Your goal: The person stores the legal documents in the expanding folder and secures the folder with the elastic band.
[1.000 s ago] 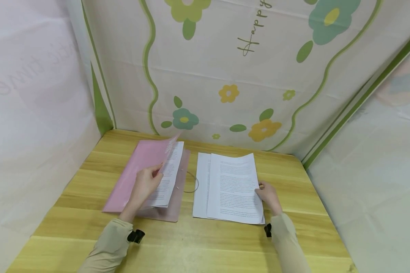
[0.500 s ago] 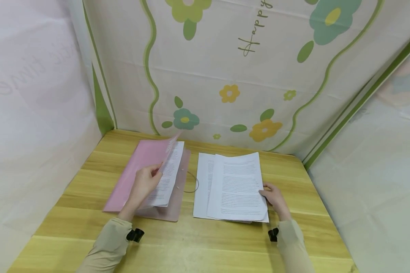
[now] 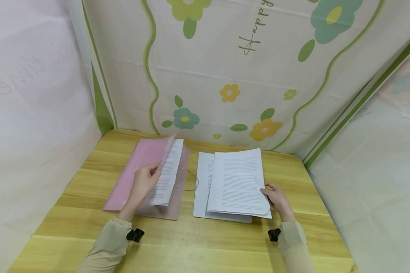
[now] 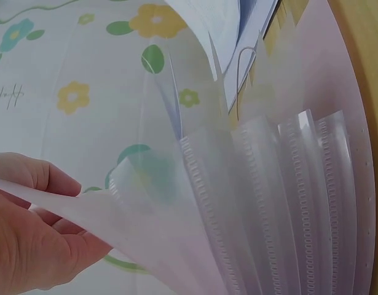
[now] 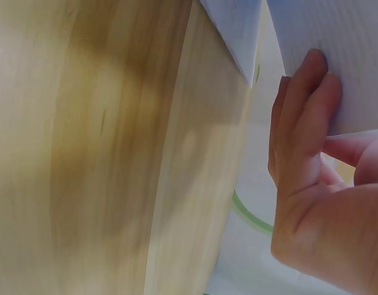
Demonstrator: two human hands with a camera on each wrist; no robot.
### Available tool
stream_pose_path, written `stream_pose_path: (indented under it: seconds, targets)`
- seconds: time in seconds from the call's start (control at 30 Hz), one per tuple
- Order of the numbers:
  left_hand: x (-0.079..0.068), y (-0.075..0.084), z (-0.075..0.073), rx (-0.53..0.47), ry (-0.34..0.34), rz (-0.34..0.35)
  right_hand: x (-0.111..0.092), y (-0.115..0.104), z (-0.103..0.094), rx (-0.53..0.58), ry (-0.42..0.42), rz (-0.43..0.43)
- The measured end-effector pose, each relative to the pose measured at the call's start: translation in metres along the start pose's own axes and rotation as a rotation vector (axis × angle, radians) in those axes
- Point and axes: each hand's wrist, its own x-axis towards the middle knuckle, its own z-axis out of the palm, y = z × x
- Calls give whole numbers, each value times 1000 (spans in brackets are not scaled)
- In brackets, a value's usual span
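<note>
On the left lies a pink folder (image 3: 140, 155), its front cover raised by my left hand (image 3: 143, 183), which pinches the cover's free edge between thumb and fingers. Printed paper (image 3: 167, 182) shows inside. In the left wrist view, clear plastic sleeves (image 4: 268, 196) fan out beneath the cover. To the right, my right hand (image 3: 276, 199) pinches the right edge of some printed sheets (image 3: 239, 178), thumb on top and fingers below. These sheets are held above more paper (image 3: 201, 189) lying on the table. How many sheets are held I cannot tell.
A thin elastic loop (image 3: 196, 183) sticks out from the folder's right edge toward the paper. The wooden table (image 3: 191, 246) meets flower-printed cloth (image 3: 205, 76) at the back, and pale cloth hangs on both sides.
My right hand has moved slightly right and raised the held sheets, so a gap shows above the paper underneath. My left hand keeps its pinch on the folder cover, almost still.
</note>
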Motion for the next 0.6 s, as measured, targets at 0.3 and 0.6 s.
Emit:
stream_pose_path:
  seconds: [0.3,0.6]
  targets:
    - [1,2,-4,-10,15,10,2,-3,6,62,-17,-3]
    - [4,0,-6,-32,32,2,4,-11,18,104,-53,-20]
